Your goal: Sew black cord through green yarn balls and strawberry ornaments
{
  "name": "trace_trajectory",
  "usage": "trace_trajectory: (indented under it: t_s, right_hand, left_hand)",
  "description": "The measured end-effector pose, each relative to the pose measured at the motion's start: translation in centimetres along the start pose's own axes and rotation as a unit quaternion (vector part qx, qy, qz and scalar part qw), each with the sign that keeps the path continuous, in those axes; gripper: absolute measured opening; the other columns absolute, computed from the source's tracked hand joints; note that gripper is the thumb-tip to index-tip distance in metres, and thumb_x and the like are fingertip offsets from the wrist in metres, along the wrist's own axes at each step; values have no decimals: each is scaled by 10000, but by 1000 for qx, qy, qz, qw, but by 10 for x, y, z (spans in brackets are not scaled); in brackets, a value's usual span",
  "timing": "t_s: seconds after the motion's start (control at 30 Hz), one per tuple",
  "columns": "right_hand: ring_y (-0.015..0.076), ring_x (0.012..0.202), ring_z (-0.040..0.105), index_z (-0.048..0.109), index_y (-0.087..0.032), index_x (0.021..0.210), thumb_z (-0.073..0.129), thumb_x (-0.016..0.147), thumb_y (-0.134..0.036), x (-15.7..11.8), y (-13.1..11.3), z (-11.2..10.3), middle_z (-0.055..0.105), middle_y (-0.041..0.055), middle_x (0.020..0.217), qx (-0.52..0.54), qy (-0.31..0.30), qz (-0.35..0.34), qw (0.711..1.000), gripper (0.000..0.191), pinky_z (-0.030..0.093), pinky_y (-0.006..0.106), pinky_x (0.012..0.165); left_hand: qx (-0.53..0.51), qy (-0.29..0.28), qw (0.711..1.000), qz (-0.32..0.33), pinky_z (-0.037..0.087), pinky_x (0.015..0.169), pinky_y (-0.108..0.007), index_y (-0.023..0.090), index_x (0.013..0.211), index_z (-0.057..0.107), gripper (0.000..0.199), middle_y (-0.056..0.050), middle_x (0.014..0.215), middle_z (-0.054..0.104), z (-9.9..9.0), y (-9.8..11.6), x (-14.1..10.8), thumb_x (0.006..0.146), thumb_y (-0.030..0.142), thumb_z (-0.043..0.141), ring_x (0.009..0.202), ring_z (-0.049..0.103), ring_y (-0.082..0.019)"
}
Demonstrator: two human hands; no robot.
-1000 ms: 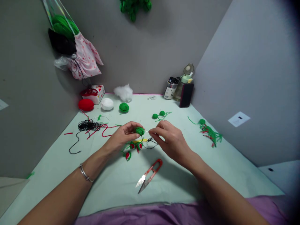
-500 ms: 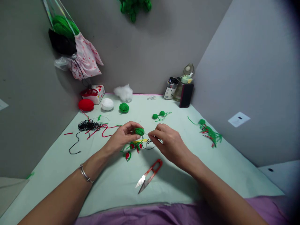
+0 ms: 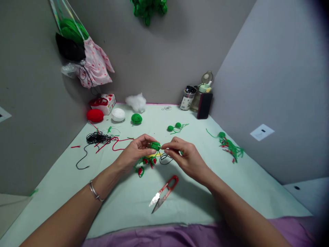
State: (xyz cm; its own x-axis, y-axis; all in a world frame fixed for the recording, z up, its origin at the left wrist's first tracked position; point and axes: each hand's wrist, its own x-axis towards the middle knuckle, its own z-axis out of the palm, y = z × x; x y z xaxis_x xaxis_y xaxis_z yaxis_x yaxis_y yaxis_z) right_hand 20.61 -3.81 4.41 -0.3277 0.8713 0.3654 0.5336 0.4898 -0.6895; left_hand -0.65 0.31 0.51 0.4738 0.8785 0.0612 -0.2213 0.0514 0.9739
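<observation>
Between the thumb and fingers of my left hand [image 3: 137, 147] is a small green crocheted piece [image 3: 155, 146] with black yarn hanging from it. My right hand [image 3: 183, 152] pinches a thin needle [image 3: 160, 148] whose other end is at the green piece; how deep it goes in I cannot tell. Below my left hand lie several small red, white and green crocheted pieces [image 3: 141, 171]. A yellow strip [image 3: 154, 155] and looped black yarn [image 3: 164, 158] lie under my hands. Nearer to me rest thread snips [image 3: 164, 193] with a red-orange handle, blades spread.
Tangled black yarn [image 3: 99, 137] and red strands are at left. Behind are red [image 3: 95, 116], white [image 3: 118, 115] and green [image 3: 136, 119] yarn balls and white stuffing [image 3: 136, 103]. Two green balls [image 3: 170, 128], yarn scraps [image 3: 232, 147], a pen cup [image 3: 187, 99] and a phone [image 3: 205, 105] are toward the right.
My right hand has come closer to the green piece, bringing the needle against it. The green piece has turned a little in my left hand. The camera view has shifted slightly.
</observation>
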Motion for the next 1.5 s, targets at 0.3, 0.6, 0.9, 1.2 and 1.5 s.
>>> trace_trajectory:
  t_s: [0.3, 0.6, 0.9, 1.2, 1.5]
  right_hand:
    - [99, 603, 487, 760, -170, 953, 608, 914, -127, 0, 0, 2, 515, -14, 713, 18, 14, 6, 1000, 163, 374, 250, 576]
    - [115, 663, 517, 711, -174, 847, 632, 909, -132, 1, 1, 5, 591, 6, 749, 27, 29, -4, 999, 109, 390, 257, 619]
    - [130, 689, 544, 731, -199, 861, 664, 912, -204, 3, 8, 5, 609, 10, 758, 67, 37, -7, 997, 85, 413, 273, 636]
    - [141, 703, 526, 737, -195, 847, 675, 912, -258, 6, 13, 1, 614, 22, 758, 84, 39, 5, 996, 110, 406, 286, 647]
    - [142, 699, 513, 764, -202, 868, 682, 912, -289, 8, 16, 2, 589, 15, 744, 114, 22, 1, 993, 127, 408, 300, 659]
  left_hand:
    - [-2, 18, 1000, -6, 448, 808, -276, 197, 941, 679, 273, -5, 931, 651, 4, 3, -1, 719, 226, 837, 896, 588, -139]
    - [-34, 17, 999, -31, 455, 755, -283, 191, 911, 659, 275, -3, 892, 668, 10, 3, -3, 704, 223, 837, 827, 605, -137]
    - [-52, 6, 998, -32, 456, 772, -283, 198, 901, 654, 260, -2, 906, 687, 10, 3, -4, 713, 205, 834, 840, 619, -134]
    - [-34, 1, 999, -15, 478, 722, -288, 195, 885, 628, 242, 12, 825, 640, 11, 5, -4, 765, 289, 816, 732, 608, -125]
    - [49, 30, 998, 24, 469, 693, -269, 205, 872, 640, 183, -23, 960, 683, 7, 15, -6, 904, 382, 669, 727, 573, -117]
